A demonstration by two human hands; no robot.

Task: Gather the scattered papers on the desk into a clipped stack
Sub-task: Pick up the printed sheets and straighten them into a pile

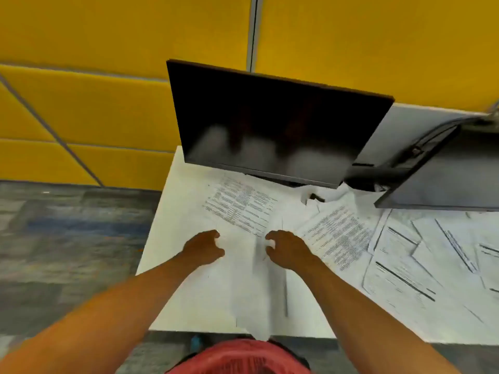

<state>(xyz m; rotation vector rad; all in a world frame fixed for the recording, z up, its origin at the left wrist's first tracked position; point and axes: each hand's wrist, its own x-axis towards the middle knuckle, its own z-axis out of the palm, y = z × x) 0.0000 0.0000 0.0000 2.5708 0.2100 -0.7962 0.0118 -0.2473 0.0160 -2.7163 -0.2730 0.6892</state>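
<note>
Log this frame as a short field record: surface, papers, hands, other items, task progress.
surface: white desk before yellow wall panels
papers: loose white printed sheets scattered across the desk, unstacked; blurred blank sheet between the hands
left hand: fingers curled, at the blank sheet's left edge; grip unclear
right hand: fingers curled, at its right side; grip unclear
other: two dark monitors
progress: no clip visible
</note>
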